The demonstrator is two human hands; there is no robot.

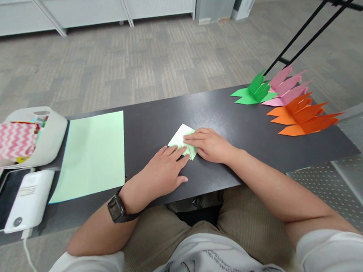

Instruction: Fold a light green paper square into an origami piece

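A small folded piece of pale green paper lies as a tilted square on the dark table, with crease lines showing near its lower half. My left hand rests flat with fingers spread, its fingertips on the paper's lower left part; a black watch is on that wrist. From the right, my right hand presses its outstretched fingertips on the paper's right side. The fingers cover part of the folds.
Pale green paper sheets lie to the left, beside a white basket and a white power bank with a cable. Folded paper figures in green, pink and orange stand at the right.
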